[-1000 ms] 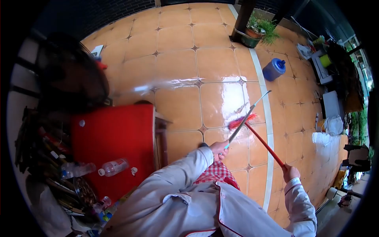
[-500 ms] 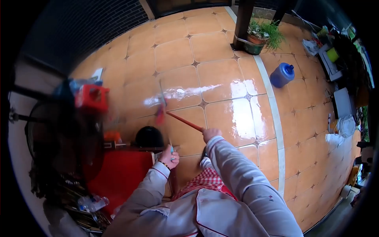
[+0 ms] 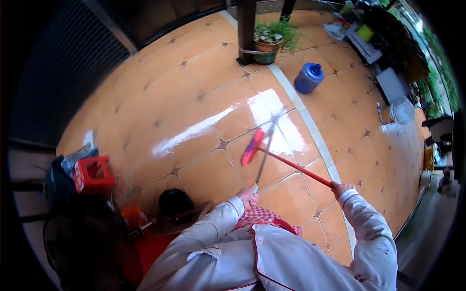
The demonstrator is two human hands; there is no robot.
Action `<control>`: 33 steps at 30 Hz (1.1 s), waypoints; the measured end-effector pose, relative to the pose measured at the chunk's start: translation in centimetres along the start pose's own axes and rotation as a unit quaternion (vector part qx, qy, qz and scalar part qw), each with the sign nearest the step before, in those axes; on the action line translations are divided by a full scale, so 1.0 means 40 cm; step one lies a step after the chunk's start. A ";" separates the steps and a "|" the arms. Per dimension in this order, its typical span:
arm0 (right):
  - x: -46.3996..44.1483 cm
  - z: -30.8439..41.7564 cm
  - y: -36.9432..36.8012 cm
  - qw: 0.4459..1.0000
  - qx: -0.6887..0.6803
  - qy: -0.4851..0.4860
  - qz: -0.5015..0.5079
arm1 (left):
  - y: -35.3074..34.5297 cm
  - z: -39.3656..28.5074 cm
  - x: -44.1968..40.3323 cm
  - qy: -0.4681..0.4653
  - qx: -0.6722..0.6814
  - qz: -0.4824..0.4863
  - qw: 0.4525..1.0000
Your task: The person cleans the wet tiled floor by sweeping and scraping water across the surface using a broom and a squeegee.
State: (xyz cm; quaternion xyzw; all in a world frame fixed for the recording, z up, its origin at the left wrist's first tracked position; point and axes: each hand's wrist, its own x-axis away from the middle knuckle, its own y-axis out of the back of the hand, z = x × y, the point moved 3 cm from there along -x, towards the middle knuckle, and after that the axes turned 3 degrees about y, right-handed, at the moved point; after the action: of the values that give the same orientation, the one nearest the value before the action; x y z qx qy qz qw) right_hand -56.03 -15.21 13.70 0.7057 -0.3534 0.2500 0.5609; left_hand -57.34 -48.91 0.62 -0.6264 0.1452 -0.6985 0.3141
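My right hand (image 3: pixel 342 189) grips the end of a red handle (image 3: pixel 297 168), which slants left to a red and purple brush head (image 3: pixel 252 147) over the shiny tiled floor (image 3: pixel 194 111). My left hand (image 3: pixel 249 196) is closed round the light-blue grip of a thin grey stick (image 3: pixel 265 159). The stick points away from me and crosses the red handle close to the brush head. Its far end is blurred, so its shape cannot be made out.
A blue water jug (image 3: pixel 309 78) stands at the upper right, near a potted plant (image 3: pixel 266 46) by a dark post (image 3: pixel 246 31). At left are a red plastic stool (image 3: pixel 93 174), a black round object (image 3: pixel 175 204) and a dark fan (image 3: pixel 85 237).
The view has turned. My right hand and the brush swung left, then back right. My left hand moved left and then back toward the middle, still holding the stick.
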 end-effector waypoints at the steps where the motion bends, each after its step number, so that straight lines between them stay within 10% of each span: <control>1: 0.037 -0.029 0.002 0.999 -0.020 -0.028 -0.006 | -0.027 -0.024 -0.012 0.019 -0.054 0.009 0.998; 10: 0.246 0.076 -0.317 0.908 -0.372 -0.166 -0.097 | -0.103 -0.230 0.195 -0.064 -0.450 -0.115 0.883; 16: 0.300 0.400 -0.390 0.797 -0.538 -0.250 -0.112 | 0.127 -0.487 0.415 -0.252 -0.733 -0.323 0.542; 19: 0.238 0.549 -0.323 0.738 -0.609 -0.282 -0.074 | 0.147 -0.632 0.500 -0.178 -0.756 -0.333 0.535; 22: 0.106 0.676 -0.265 0.612 -0.740 -0.256 -0.110 | 0.179 -0.829 0.484 -0.120 -0.827 -0.366 0.408; 24: -0.042 0.687 -0.096 0.667 -0.671 -0.319 -0.057 | 0.124 -0.994 0.372 -0.104 -0.838 -0.370 0.388; 26: -0.223 0.728 -0.155 0.531 -0.764 -0.347 -0.118 | -0.031 -1.072 0.255 -0.073 -0.846 -0.340 0.403; 29: -0.468 0.591 -0.010 0.536 -0.755 -0.367 -0.085 | -0.219 -1.170 -0.006 -0.104 -0.856 -0.301 0.408; 30: -0.482 0.525 0.129 0.420 -0.829 -0.363 -0.072 | -0.313 -1.169 -0.053 -0.128 -0.852 -0.308 0.404; 33: -0.545 0.405 0.208 0.354 -0.852 -0.359 -0.144 | -0.447 -1.167 -0.123 -0.168 -0.860 -0.307 0.371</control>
State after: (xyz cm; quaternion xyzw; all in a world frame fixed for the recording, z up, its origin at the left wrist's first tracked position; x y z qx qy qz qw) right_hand -76.86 -27.15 -1.51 -0.0875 -0.4377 -0.5466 0.7085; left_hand -106.95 -41.15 -0.65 -0.6646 0.4093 -0.1250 -0.6126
